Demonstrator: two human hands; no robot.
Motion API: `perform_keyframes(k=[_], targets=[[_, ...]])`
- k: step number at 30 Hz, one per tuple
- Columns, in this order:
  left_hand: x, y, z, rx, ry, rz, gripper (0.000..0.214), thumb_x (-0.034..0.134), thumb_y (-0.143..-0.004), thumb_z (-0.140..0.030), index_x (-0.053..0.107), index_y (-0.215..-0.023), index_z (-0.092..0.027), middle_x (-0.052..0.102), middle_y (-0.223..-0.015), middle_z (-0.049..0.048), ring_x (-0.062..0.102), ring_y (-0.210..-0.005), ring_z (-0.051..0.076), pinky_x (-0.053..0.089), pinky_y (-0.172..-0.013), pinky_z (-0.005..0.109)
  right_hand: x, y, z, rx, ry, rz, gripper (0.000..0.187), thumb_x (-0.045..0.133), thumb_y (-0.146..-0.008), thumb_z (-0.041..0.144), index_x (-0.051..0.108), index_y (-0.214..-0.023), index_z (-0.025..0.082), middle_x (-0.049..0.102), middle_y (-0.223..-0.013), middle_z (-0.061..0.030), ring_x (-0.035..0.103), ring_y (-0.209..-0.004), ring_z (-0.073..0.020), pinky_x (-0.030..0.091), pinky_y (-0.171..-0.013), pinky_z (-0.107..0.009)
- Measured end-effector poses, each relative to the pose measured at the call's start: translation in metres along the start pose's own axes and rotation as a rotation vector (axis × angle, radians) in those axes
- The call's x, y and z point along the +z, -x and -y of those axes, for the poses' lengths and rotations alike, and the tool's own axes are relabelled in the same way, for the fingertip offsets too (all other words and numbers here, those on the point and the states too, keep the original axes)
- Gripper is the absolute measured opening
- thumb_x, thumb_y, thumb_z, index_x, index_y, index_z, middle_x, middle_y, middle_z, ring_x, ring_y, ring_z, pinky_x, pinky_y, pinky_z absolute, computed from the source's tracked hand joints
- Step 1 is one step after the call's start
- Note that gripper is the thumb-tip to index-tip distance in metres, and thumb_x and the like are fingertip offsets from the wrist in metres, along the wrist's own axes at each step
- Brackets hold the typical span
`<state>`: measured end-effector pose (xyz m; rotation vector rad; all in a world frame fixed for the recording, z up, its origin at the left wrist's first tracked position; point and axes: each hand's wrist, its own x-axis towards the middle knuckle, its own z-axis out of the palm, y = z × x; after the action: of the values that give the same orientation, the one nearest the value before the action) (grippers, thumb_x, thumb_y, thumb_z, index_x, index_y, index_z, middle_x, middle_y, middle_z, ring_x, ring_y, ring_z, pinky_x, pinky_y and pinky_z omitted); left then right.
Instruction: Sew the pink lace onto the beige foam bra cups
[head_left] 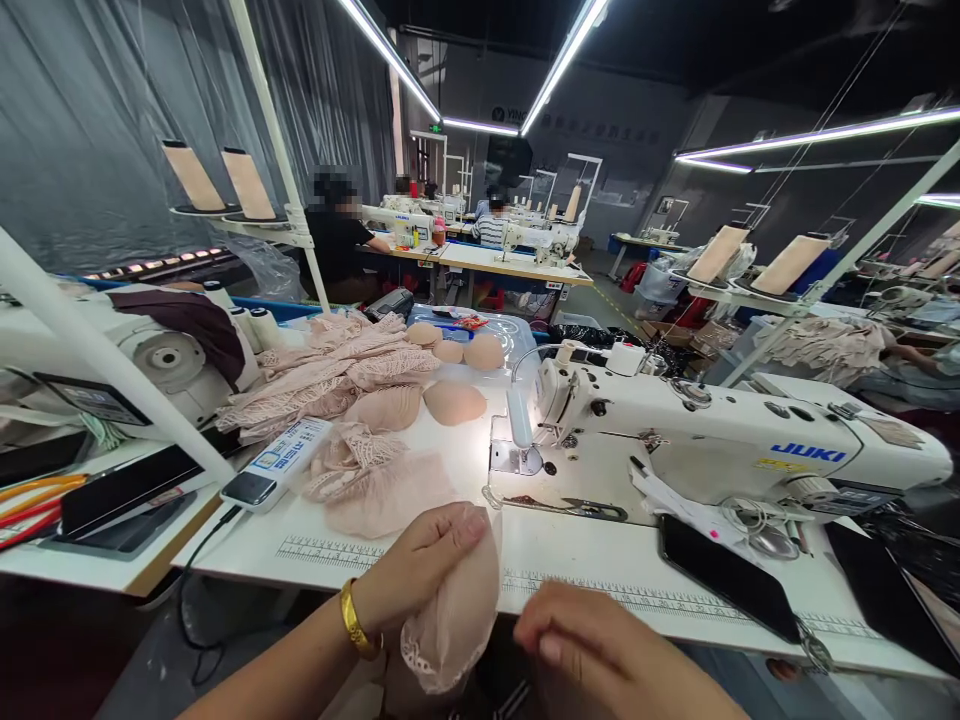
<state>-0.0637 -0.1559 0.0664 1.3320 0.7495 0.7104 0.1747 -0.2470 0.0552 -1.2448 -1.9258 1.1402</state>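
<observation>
My left hand [424,560], a gold bracelet on its wrist, is closed on a beige bra cup [457,610] with a lace edge at its lower end. The thumb lies on top of the cup, which hangs over the table's front edge. Just right of the cup, apart from it, my right hand [592,640] has its fingers curled together; whatever is in them, if anything, is hidden. Behind my left hand a sheer beige fabric piece with lace [382,480] lies on the white table [555,545]. Loose beige cup pads [455,402] lie farther back.
A white sewing machine [712,420] with a lit lamp stands at the right. Small scissors [592,508] lie near its bed; a black phone [727,578] sits front right. Lace pieces [322,370] are heaped at left behind a white power bank [277,465]. Co-workers sit at the back.
</observation>
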Motion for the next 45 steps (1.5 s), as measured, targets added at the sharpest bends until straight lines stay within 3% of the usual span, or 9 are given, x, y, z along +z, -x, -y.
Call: perform_keyframes(k=[4, 9, 12, 23, 30, 34, 36, 40, 45], targets=[[0.009, 0.002, 0.002, -0.024, -0.05, 0.216, 0.057, 0.068, -0.086, -0.071, 0.051, -0.072, -0.018, 0.044, -0.069, -0.0038, 0.038, -0.065, 0.012, 0.034, -0.059, 0.024, -0.002, -0.033, -0.008, 0.048, -0.324, -0.29, 0.032, 0.059, -0.101, 0.055, 0.07, -0.113, 0.027, 0.074, -0.11, -0.0058, 0.068, -0.102, -0.0222, 0.052, -0.096, -0.037], [-0.002, 0.001, 0.008, 0.03, -0.195, 0.096, 0.055, 0.067, -0.088, -0.066, 0.045, -0.07, -0.019, 0.037, -0.069, -0.0052, 0.033, -0.064, 0.012, 0.027, -0.057, 0.024, 0.031, -0.058, -0.019, 0.199, -0.882, 0.061, 0.047, 0.091, -0.074, 0.057, 0.066, -0.089, 0.019, 0.064, -0.076, 0.0031, 0.058, -0.067, -0.012, 0.049, -0.067, -0.025], [-0.009, 0.001, 0.013, 0.041, -0.274, 0.02, 0.053, 0.066, -0.089, -0.063, 0.043, -0.068, -0.02, 0.035, -0.069, -0.0054, 0.032, -0.065, 0.012, 0.027, -0.057, 0.025, 0.041, -0.058, -0.018, 0.169, -0.989, 0.036, 0.053, 0.094, -0.069, 0.057, 0.062, -0.086, 0.018, 0.058, -0.075, 0.005, 0.051, -0.064, -0.0086, 0.042, -0.063, -0.02], [-0.008, 0.0, 0.017, 0.017, -0.197, 0.069, 0.052, 0.068, -0.087, -0.064, 0.046, -0.071, -0.019, 0.039, -0.07, -0.0049, 0.034, -0.066, 0.012, 0.028, -0.058, 0.025, 0.045, -0.053, -0.015, 0.168, -1.032, -0.015, 0.049, 0.082, -0.085, 0.055, 0.047, -0.076, 0.022, 0.041, -0.051, 0.011, 0.024, -0.045, -0.0055, 0.016, -0.048, -0.021], [-0.027, 0.005, 0.012, -0.061, -0.083, -0.015, 0.06, 0.073, -0.079, -0.073, 0.048, -0.074, -0.019, 0.045, -0.073, -0.0026, 0.04, -0.068, 0.013, 0.032, -0.061, 0.024, -0.02, -0.006, -0.04, 0.104, -0.428, -0.564, 0.042, 0.063, -0.1, 0.057, 0.049, -0.079, 0.024, 0.043, -0.06, 0.0071, 0.034, -0.055, -0.0116, 0.031, -0.055, -0.023], [-0.032, 0.003, 0.009, -0.067, 0.014, -0.071, 0.061, 0.078, -0.075, -0.073, 0.05, -0.075, -0.019, 0.049, -0.074, -0.002, 0.043, -0.068, 0.014, 0.035, -0.062, 0.025, -0.048, 0.04, -0.036, 0.071, 0.092, -0.061, 0.019, 0.077, -0.091, 0.048, 0.075, -0.093, 0.029, 0.072, -0.093, -0.0059, 0.064, -0.088, -0.024, 0.052, -0.078, -0.033], [-0.025, -0.002, 0.009, -0.056, 0.035, -0.044, 0.062, 0.081, -0.072, -0.073, 0.052, -0.075, -0.018, 0.05, -0.073, -0.0024, 0.044, -0.068, 0.013, 0.036, -0.062, 0.024, -0.037, 0.041, -0.023, 0.037, 0.177, -0.05, 0.043, 0.086, -0.084, 0.047, 0.074, -0.124, 0.038, 0.066, -0.136, -0.0106, 0.056, -0.129, -0.0365, 0.047, -0.107, -0.049], [-0.004, -0.012, 0.011, -0.008, 0.088, 0.056, 0.057, 0.085, -0.074, -0.066, 0.057, -0.076, -0.016, 0.054, -0.072, -0.0033, 0.046, -0.066, 0.011, 0.037, -0.062, 0.022, 0.013, -0.003, -0.002, 0.053, -0.103, -0.21, 0.106, 0.094, -0.068, 0.059, 0.043, -0.157, 0.035, 0.052, -0.153, -0.0139, 0.043, -0.144, -0.0394, 0.032, -0.12, -0.059], [-0.015, -0.011, 0.014, -0.109, 0.242, 0.292, 0.061, 0.09, -0.071, -0.06, 0.072, -0.104, -0.012, 0.072, -0.094, 0.0059, 0.063, -0.084, 0.018, 0.048, -0.076, 0.027, 0.036, -0.052, -0.004, 0.028, -0.734, -0.154, 0.063, 0.085, -0.082, 0.055, 0.057, -0.13, 0.026, 0.07, -0.114, -0.0068, 0.066, -0.1, -0.0233, 0.053, -0.089, -0.036]])
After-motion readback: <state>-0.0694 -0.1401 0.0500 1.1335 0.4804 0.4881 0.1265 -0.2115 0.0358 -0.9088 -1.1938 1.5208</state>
